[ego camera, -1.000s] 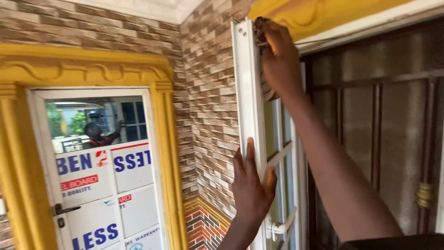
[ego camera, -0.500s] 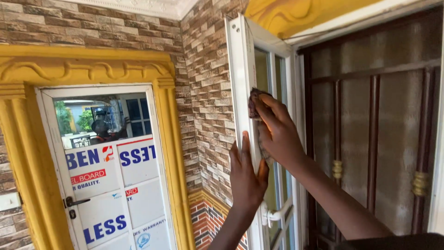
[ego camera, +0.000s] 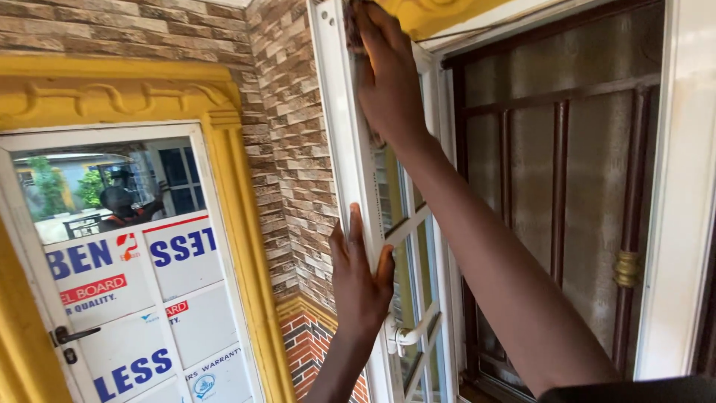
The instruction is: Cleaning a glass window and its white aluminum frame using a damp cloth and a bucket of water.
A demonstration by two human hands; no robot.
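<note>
A white-framed window sash point(ego camera: 344, 157) stands swung open, edge-on toward me. My left hand point(ego camera: 361, 280) lies flat on its edge at mid height, fingers pointing up, thumb hooked around the frame. High at the sash's top corner, my right hand point(ego camera: 386, 75) presses a dark cloth point(ego camera: 353, 21) against the frame; only a bit of the cloth shows above my fingers. A white lever handle point(ego camera: 409, 333) juts from the sash just below my left hand.
A brick-patterned wall point(ego camera: 287, 134) runs behind the sash. Left is a white door point(ego camera: 127, 276) with glass, stickers and a dark handle, in a yellow moulded surround point(ego camera: 224, 186). Right, brown metal bars point(ego camera: 559, 194) guard the opening, beside a white frame post point(ego camera: 682, 186).
My right hand with the cloth slid down the sash edge to mid height, then back up to the top corner. My left hand stayed on the edge. The view shifted left.
</note>
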